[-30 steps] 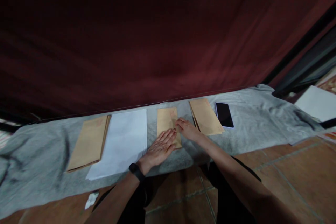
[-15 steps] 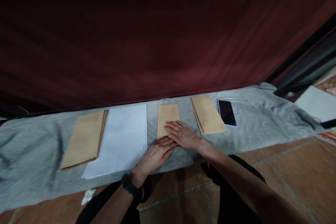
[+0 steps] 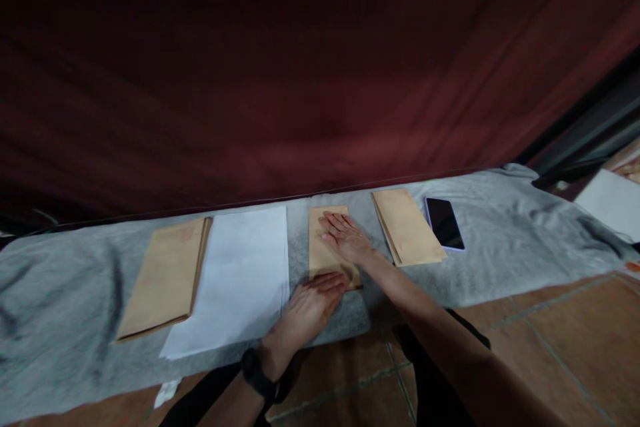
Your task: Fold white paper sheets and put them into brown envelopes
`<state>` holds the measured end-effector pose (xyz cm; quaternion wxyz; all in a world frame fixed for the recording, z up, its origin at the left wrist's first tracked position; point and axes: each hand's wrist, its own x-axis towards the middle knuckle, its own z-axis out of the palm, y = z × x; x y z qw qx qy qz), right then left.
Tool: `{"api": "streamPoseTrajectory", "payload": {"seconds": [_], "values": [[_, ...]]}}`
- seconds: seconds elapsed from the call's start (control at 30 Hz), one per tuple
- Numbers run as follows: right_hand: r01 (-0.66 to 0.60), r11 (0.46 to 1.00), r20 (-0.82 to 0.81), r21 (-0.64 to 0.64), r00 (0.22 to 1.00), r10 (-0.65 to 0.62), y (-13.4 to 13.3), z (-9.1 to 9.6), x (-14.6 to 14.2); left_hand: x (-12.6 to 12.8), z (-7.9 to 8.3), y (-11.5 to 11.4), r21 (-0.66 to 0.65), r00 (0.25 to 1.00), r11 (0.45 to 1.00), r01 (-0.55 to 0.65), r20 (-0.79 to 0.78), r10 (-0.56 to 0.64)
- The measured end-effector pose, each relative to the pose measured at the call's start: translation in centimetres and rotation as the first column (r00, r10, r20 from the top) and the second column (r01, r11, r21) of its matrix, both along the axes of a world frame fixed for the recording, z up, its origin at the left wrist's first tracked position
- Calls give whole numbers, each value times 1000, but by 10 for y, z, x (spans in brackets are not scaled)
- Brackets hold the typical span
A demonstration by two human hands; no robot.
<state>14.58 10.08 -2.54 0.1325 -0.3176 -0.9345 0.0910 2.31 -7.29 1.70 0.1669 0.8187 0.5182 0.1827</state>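
Note:
A brown envelope [image 3: 323, 247] lies on the grey cloth [image 3: 75, 320] in front of me. My right hand [image 3: 345, 237] lies flat on the envelope's upper half, fingers stretched out toward its far end. My left hand [image 3: 313, 300] rests flat at the envelope's near edge, fingers together and pointing right, with a black band on its wrist. Neither hand holds anything.
A stack of white paper [image 3: 240, 273] lies left of the envelope, and a stack of brown envelopes [image 3: 167, 273] further left. Another envelope stack [image 3: 407, 233] and a black phone [image 3: 444, 223] lie to the right. A dark red curtain [image 3: 300, 80] hangs behind.
My right hand slid from the envelope's near end up toward its far end. My left hand stayed at the near edge. The view shifted slightly.

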Motion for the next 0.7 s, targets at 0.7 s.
{"api": "streamPoseTrajectory", "payload": {"seconds": [0.7], "values": [[-316, 814, -98, -487, 946, 309, -49, 35, 23, -7, 2, 3, -60, 996, 998, -20, 91, 26]]}}
